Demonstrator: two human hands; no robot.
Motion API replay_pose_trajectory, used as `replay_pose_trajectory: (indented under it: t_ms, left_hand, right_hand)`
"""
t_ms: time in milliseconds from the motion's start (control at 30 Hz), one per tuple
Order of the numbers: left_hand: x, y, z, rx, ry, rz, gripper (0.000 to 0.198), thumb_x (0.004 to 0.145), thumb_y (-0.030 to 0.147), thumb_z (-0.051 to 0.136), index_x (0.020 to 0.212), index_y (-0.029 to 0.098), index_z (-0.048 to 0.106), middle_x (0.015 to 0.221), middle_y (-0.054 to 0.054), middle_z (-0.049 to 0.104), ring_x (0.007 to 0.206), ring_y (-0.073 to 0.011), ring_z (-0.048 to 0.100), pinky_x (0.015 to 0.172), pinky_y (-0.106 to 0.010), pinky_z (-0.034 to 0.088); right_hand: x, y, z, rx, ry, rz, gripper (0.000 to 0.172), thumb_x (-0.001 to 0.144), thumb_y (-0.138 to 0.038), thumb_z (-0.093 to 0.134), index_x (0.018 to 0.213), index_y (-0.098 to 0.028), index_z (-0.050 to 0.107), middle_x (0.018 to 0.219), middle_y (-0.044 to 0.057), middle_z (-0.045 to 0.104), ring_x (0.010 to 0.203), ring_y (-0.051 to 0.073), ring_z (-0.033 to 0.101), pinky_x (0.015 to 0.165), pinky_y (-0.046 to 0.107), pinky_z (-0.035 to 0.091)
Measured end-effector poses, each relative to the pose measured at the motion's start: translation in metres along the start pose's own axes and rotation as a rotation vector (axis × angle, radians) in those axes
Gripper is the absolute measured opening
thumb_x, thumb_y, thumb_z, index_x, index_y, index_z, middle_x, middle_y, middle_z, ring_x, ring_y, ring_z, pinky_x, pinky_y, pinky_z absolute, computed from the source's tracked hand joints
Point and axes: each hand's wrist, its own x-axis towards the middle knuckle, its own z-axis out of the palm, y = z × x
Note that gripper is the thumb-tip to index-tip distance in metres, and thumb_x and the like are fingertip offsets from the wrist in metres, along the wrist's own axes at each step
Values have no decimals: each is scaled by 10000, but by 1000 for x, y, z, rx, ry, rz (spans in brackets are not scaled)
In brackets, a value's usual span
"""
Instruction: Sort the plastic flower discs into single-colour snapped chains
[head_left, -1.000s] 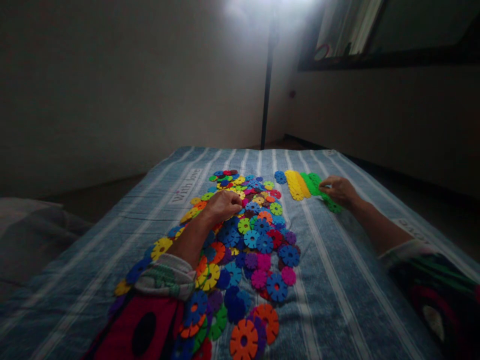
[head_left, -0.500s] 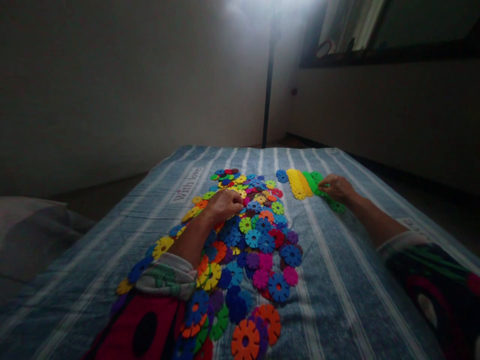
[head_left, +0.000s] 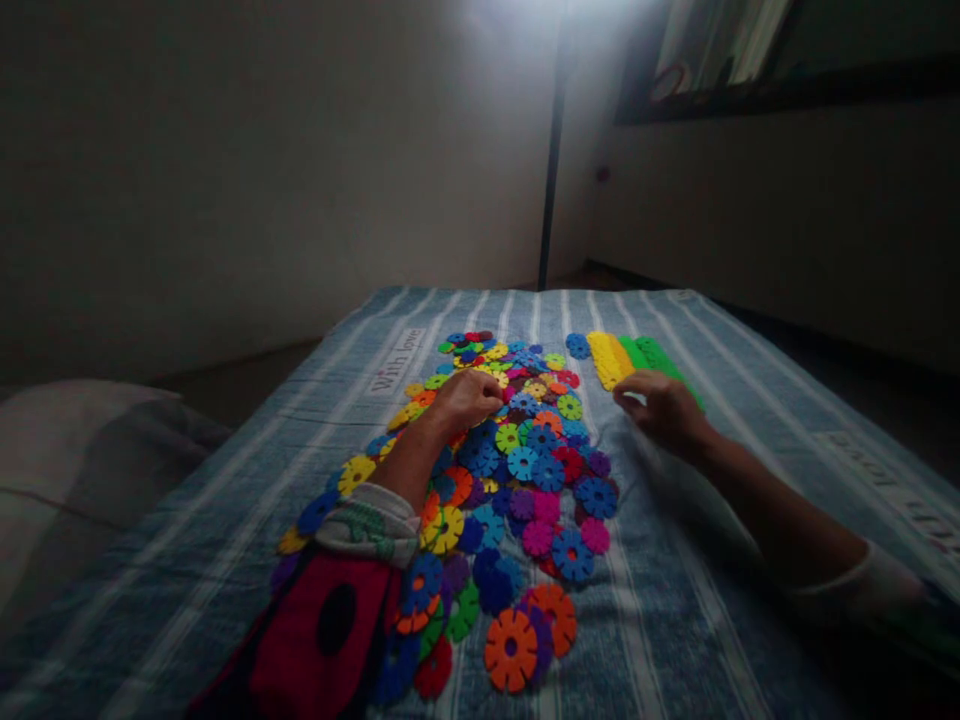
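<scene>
A loose heap of flat, notched plastic discs (head_left: 525, 462) in many colours covers the middle of the cloth. My left hand (head_left: 471, 398) rests over the far left part of this heap with its fingers curled closed; whatever they hold is hidden. My right hand (head_left: 664, 408) is bent into a pinch, its fingertips close to the near end of a row of overlapping yellow discs (head_left: 604, 360). Anything between those fingertips is too small to make out. Beside the yellow row runs a row of green discs (head_left: 660, 358), partly behind my right hand.
Blue discs (head_left: 577, 346) lie left of the yellow row. Underneath is a blue cloth with white stripes (head_left: 660, 620). A dark upright pole (head_left: 553, 190) stands beyond the far edge, and pale fabric (head_left: 82, 470) lies at the left.
My right hand has come away from the green row, leftward and nearer to me, to the yellow row's near end. The left hand stays over the heap. The view has shifted slightly.
</scene>
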Motion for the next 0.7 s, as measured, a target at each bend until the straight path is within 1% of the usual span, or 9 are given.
replay_pose_trajectory:
  t_ms: [100,167,233,300,367,433,500,600,700]
  left_hand:
    - [0,1,1,8,5,0,190,675,197,555,739,169,732,670,9,684,678,-135,593,590,-213,401]
    - [-1,1,1,25,4,8,192,674,191,550,726,170,733,645,10,674,682,-139,594,599,-215,404]
    - [-1,1,2,44,8,14,199,671,192,546,725,174,737,632,10,670,686,-143,595,608,-218,408]
    - [-1,2,3,60,16,26,205,669,194,544,727,176,740,646,6,676,690,-144,595,616,-219,412]
    - [-2,2,4,73,24,41,206,672,197,543,727,176,740,673,4,685,689,-139,592,619,-216,413]
    - [-2,3,6,86,26,41,205,677,198,542,729,176,738,683,6,687,678,-133,585,608,-213,408]
    - [-3,5,7,102,25,34,209,681,199,539,737,177,738,672,8,682,661,-130,577,593,-213,400]
    - [-7,9,6,134,19,33,218,688,202,532,749,172,739,654,4,671,647,-135,570,586,-221,396]
    - [-13,15,3,147,6,62,218,691,192,529,757,166,736,666,-1,675,665,-139,577,597,-218,403]
  right_hand:
    - [-17,-49,5,105,-103,-151,145,842,-184,555,854,-202,699,890,70,683,836,183,607,737,289,449]
    - [-24,-77,9,136,-161,-219,124,850,-211,573,885,-205,692,923,69,672,858,182,590,745,292,448]
    - [-29,-99,13,137,-200,-284,123,844,-268,611,918,-206,687,959,73,656,897,190,571,774,306,445]
    - [-30,-114,20,109,-214,-327,190,822,-337,651,962,-212,681,1000,79,636,956,208,546,810,327,436]
    - [-31,-123,27,62,-202,-334,277,797,-398,674,1012,-223,667,1043,84,614,1017,232,515,836,350,423]
    - [-33,-127,34,22,-179,-318,320,794,-422,674,1047,-227,649,1076,87,595,1051,243,492,856,363,408]
    - [-36,-129,39,5,-153,-316,280,822,-397,647,1040,-221,640,1078,86,590,1052,237,488,872,361,393]
    - [-42,-128,43,1,-94,-353,182,867,-346,593,982,-215,645,1018,77,607,1002,222,505,865,348,379]
    - [-46,-128,43,1,-42,-411,162,875,-347,578,931,-214,653,938,66,624,941,215,517,846,346,366]
